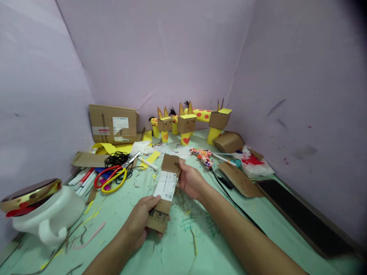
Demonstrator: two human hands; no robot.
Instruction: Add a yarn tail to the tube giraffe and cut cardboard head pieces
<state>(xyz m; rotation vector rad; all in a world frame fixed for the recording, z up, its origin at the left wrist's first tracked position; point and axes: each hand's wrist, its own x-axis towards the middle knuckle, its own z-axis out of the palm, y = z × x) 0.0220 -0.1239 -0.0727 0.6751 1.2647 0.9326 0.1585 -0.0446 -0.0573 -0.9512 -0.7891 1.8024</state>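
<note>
Both my hands hold a long strip of brown cardboard (169, 165) with a white printed label (165, 185) stuck on it. My left hand (140, 221) grips the near end, fingers closed round it. My right hand (190, 180) pinches the far right edge. The strip hovers just above the green table (177, 248). Behind it stand several cardboard-and-yellow-paper animal figures (187, 126) with red dots and hearts.
Scissors with red and yellow handles (114, 176) lie to the left by a black elastic tangle (116, 158) and pens. A cardboard box (113, 124) stands at back left. A white mug with a gold lid (43, 210) is near left. A black tablet (298, 214), cardboard pieces and a black cable lie right.
</note>
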